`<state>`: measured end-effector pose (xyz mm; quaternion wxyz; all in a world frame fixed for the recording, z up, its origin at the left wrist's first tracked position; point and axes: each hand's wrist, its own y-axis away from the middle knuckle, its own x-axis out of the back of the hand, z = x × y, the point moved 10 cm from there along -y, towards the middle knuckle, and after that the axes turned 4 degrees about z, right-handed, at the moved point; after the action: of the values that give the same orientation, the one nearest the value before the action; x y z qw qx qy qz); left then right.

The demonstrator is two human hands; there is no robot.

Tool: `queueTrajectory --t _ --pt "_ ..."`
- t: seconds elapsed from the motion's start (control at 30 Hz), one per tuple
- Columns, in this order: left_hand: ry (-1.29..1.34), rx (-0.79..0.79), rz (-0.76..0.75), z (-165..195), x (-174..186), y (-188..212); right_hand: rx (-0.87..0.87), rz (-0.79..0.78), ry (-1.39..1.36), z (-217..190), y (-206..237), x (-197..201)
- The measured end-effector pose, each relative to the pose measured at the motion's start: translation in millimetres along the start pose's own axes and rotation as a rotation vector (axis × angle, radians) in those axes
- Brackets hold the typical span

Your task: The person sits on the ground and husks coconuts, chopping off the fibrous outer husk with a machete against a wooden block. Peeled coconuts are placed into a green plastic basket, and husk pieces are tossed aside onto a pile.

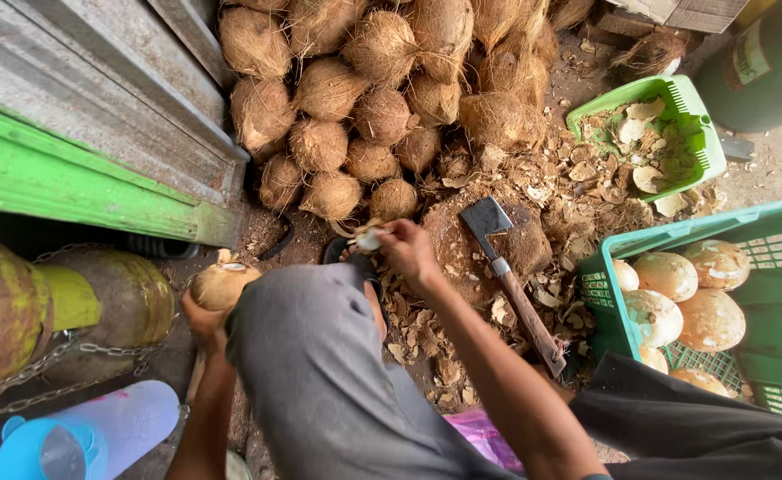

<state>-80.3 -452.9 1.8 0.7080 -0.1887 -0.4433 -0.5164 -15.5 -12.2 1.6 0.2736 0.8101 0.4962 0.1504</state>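
My left hand cups a partly husked coconut beside my grey-clad knee. My right hand is raised over the knee and pinches a small pale scrap of shell or husk. A cleaver with a wooden handle stands with its blade stuck in a brown chopping block, just right of my right hand. Shell chips litter the ground around the block.
A pile of brown husked coconuts fills the top centre. A green crate at right holds peeled pale coconuts. A smaller green basket holds shell pieces. Yellow-green gas cylinder with chain and a blue-capped bottle at left.
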Motion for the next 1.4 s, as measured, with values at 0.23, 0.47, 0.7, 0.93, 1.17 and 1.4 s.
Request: queueTrajectory --t 0.23,0.47,0.7,0.93,1.17,1.4 --pt "-0.077 -0.068 0.084 13 -19 -10 0.281 -0.377 0.273 4 23 -97" --pt "-0.056 -0.364 0.187 73 -54 18 0.585 0.167 1.044 -72 97 80" --pt "0.109 -0.648 -0.253 200 -230 68 0.401 0.405 1.307 -38 133 195" --pt "-0.160 -0.568 -0.563 238 -325 74 0.236 0.484 1.154 11 136 204" --pt "0.048 -0.198 -0.729 205 -359 63 0.128 0.457 1.032 11 139 201" --pt "0.229 0.243 -0.615 169 -314 45 -0.112 0.240 0.542 20 136 187"
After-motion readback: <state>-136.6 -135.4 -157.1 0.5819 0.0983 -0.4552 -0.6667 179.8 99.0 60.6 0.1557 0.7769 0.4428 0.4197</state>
